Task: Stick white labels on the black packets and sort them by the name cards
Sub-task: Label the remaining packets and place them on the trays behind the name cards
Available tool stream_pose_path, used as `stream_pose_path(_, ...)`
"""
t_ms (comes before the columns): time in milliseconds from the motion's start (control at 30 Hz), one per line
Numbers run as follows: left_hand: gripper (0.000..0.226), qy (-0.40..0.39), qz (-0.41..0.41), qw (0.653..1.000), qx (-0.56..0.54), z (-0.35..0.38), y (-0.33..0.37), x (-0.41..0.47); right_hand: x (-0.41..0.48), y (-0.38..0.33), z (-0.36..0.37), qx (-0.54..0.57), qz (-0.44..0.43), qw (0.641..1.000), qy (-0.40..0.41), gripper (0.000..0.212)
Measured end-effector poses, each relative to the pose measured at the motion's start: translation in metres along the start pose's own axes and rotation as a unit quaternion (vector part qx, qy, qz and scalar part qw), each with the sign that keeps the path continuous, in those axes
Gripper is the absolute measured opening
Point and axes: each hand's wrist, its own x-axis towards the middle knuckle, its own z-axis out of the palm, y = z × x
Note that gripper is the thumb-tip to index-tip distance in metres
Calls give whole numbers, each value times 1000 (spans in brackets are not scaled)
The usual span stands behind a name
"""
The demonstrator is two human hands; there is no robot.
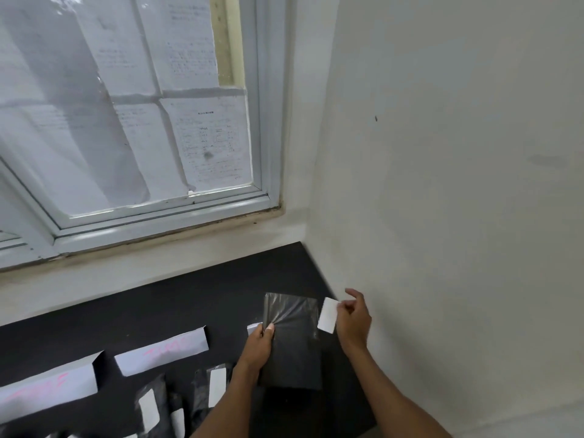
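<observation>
1. Room: a corner, with a pale wall [442, 184] on the right and a white-framed window [268, 128] at the back. Printed papers [208, 143] cover the glass; their text is too faint to read.
2. Table [221, 295]: black top, set into the corner below the sill.
3. Left hand [257, 346]: reaches in from the lower edge. The fingers curl round the left side of a black packet and the thumb presses its front, where the plastic creases.
4. Packet [294, 352]: black, glossy and rectangular, held near the right end of the table with its long side running away from the person. Whether its near edge touches the table cannot be told.
5. Right hand [354, 324]: close to the wall. Thumb and forefinger pinch the right edge of a white label; the other fingers are loosely spread, one raised.
6. Label [327, 315]: a blank white rectangle, slightly tilted, just beside the packet's upper right edge. Whether the two touch cannot be told.
7. Cards [161, 350]: long white strips with pink writing, too blurred to read. One lies left of the packet and a second [47, 393] at the far left. A white corner [252, 327] shows behind the left fingers.
8. Labelled packets [156, 387]: black, each bearing a white strip, lying at the near edge in front of the cards; another [200, 393] lies beside the left forearm.
</observation>
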Motion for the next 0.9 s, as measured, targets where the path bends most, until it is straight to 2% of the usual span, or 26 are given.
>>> stream_pose_path(100, 53, 36, 14, 999, 6, -8, 9, -13, -27, -22, 15, -13, -45, 995, -86, 32)
stream_pose_path(167, 45, 46, 30, 998, -13, -14, 14, -25, -48, -28, 26, -34, -65, 991, -113, 32)
stream_pose_path(267, 32, 34, 46, 998, -32, -33, 22, -46, -80, -39, 39, -36, -78, 990, -115, 31)
stream_pose_path(433, 28, 11, 68, 995, -70, -97, 29, -104, -143, -67, 66, -60, -136, 978, -146, 38)
stream_pose_path(567, 42, 8, 42, 994, -101, -151, 22, -129, -185, -94, 87, -104, -201, 966, -125, 51)
stream_pose_path(633, 53, -18, 27, 993, -113, -177, 17, -138, -201, -107, 96, -125, -194, 968, -99, 65)
stream_pose_path(700, 55, -45, 14, 993, -109, -204, 11, -148, -221, -122, 107, -144, -154, 973, -93, 78)
stream_pose_path(800, 56, -74, -12, 990, -116, -235, 7, -164, -245, -134, 120, -93, -91, 979, -156, 79)
stream_pose_path(900, 54, -80, -25, 987, -136, -265, -1, -179, -273, -139, 128, -54, -97, 969, -221, 86)
